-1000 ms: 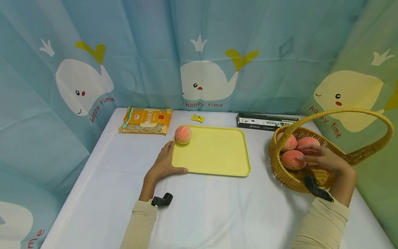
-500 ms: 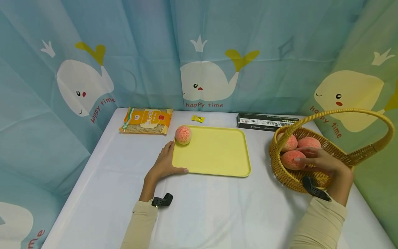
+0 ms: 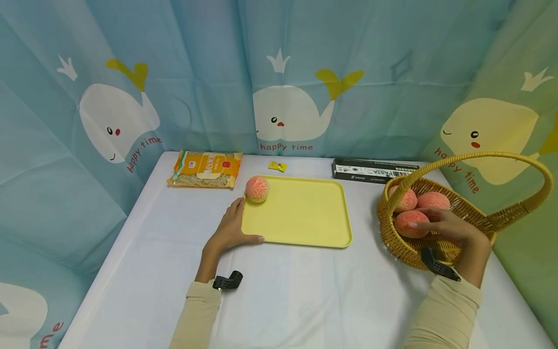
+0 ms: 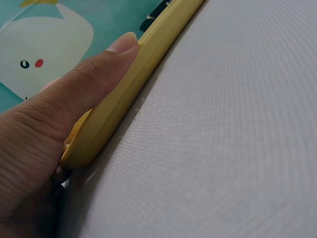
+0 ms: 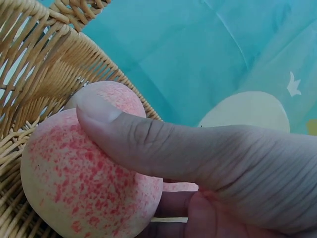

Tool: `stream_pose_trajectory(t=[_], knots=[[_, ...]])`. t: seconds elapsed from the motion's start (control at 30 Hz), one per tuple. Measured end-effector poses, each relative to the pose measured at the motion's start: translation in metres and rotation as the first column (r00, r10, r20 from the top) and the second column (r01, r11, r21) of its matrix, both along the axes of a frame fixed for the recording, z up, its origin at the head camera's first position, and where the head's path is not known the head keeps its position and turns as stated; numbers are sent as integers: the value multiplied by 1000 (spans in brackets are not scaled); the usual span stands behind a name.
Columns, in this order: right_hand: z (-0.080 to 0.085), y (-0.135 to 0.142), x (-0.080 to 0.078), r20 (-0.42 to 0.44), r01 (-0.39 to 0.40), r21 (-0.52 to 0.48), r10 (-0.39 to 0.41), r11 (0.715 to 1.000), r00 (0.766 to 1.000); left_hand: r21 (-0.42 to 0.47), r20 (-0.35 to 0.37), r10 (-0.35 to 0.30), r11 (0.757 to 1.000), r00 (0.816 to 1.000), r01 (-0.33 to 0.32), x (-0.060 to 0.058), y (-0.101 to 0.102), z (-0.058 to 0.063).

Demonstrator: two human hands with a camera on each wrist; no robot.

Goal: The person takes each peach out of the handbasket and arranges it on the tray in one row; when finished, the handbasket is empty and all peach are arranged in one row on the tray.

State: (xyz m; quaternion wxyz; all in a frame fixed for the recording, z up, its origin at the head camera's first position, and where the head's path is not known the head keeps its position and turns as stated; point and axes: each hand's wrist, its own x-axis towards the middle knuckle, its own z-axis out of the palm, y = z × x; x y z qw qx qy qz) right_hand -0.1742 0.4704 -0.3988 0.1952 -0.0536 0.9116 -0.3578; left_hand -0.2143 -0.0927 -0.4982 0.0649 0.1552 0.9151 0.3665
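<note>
In the head view my left hand (image 3: pixel 231 225) holds the near left corner of a yellow tray (image 3: pixel 305 213), thumb along its front edge and fingers at its left side. The left wrist view shows that thumb (image 4: pixel 104 74) against the tray's rim (image 4: pixel 124 91). A pink-speckled peach (image 3: pixel 257 189) sits in the tray's far left corner. At the right, my right hand (image 3: pixel 455 228) reaches into a wicker basket (image 3: pixel 394 247) and grips the nearest peach (image 5: pixel 89 173), thumb on top. Its other fingers are mostly hidden behind the peach. Two more peaches (image 3: pixel 433 199) lie behind it.
Along the table's back lie an orange noodle packet (image 3: pixel 205 169), a small yellow sachet (image 3: pixel 277 166) and a dark pasta box (image 3: pixel 370 170). The basket's tall handle (image 3: pixel 492 155) arches above the right hand. A whale-print curtain (image 3: pixel 209 72) surrounds the white table (image 3: pixel 287 291).
My right hand has shifted slightly left and lower in the basket, its fingers closing round the near peach. The left hand and the tray stay where they were.
</note>
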Motion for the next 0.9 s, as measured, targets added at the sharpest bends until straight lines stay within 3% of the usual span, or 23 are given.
stream_pose_trajectory(t=[0.3,0.47,0.7,0.9], knots=[[0,-1,-3,3,-27,34,27,999,1000,13,-11,-6,1000,1000,6,-2,-1,0],[-1,-2,-4,14,-3,50,2,999,1000,12,-15,-7,1000,1000,7,-3,-1,-2],[-3,-1,-3,24,4,16,-4,1000,1000,8,-18,-9,1000,1000,9,-4,-1,-6],[0,3,1,-24,14,31,-13,999,1000,12,-19,-3,1000,1000,4,-4,-1,-7]])
